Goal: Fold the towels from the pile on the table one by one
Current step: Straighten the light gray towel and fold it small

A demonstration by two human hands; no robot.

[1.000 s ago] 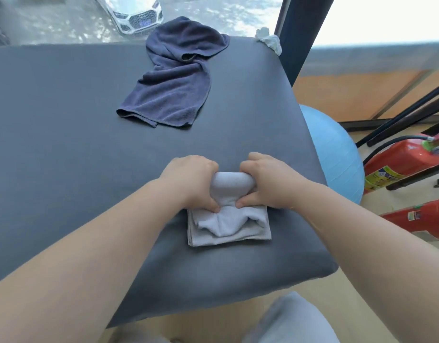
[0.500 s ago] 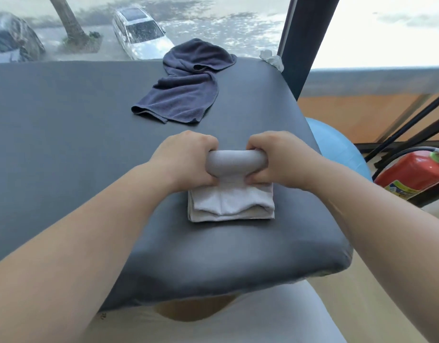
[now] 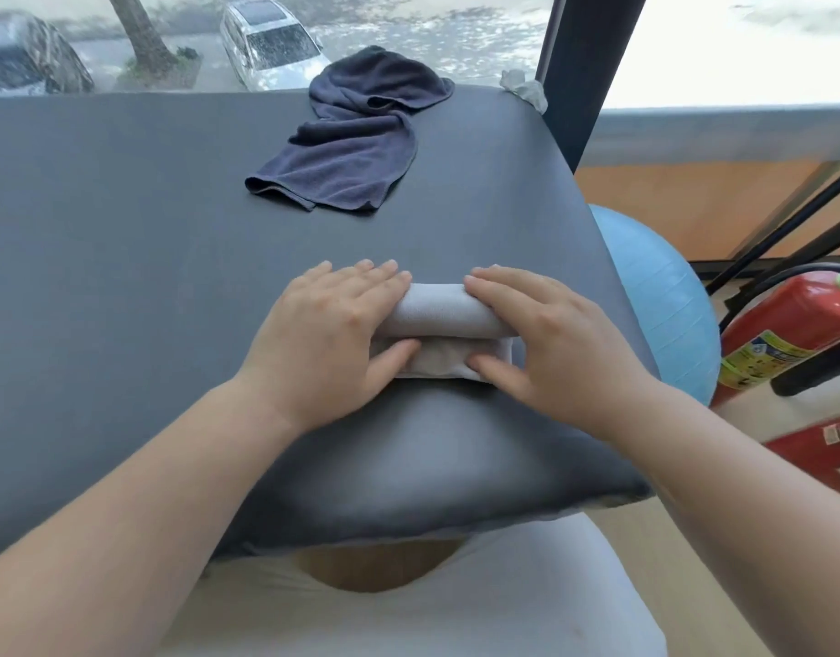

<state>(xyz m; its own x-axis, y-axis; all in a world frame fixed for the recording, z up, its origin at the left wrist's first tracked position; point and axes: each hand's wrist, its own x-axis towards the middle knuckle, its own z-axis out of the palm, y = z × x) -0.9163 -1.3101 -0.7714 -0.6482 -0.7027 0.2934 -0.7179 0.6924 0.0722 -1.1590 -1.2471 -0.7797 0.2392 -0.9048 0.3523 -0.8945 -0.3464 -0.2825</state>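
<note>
A small light grey towel (image 3: 437, 317) lies folded near the front right of the dark grey table (image 3: 124, 239), its top part rolled over into a thick fold. My left hand (image 3: 333, 334) lies flat over the towel's left end, fingers stretched out, thumb against the lower layer. My right hand (image 3: 546, 343) rests the same way on the right end. A dark navy towel (image 3: 352, 154) lies crumpled and unfolded at the far side of the table, well apart from both hands.
A small pale cloth (image 3: 524, 90) sits at the far right table corner by a dark pillar (image 3: 584, 64). A blue exercise ball (image 3: 659, 296) and two red fire extinguishers (image 3: 787, 329) stand right of the table. A window lies behind.
Both hands were fists gripping the rolled end of the grey towel; now the fingers have opened and lie flat on it. The roll has come down over the folded part.
</note>
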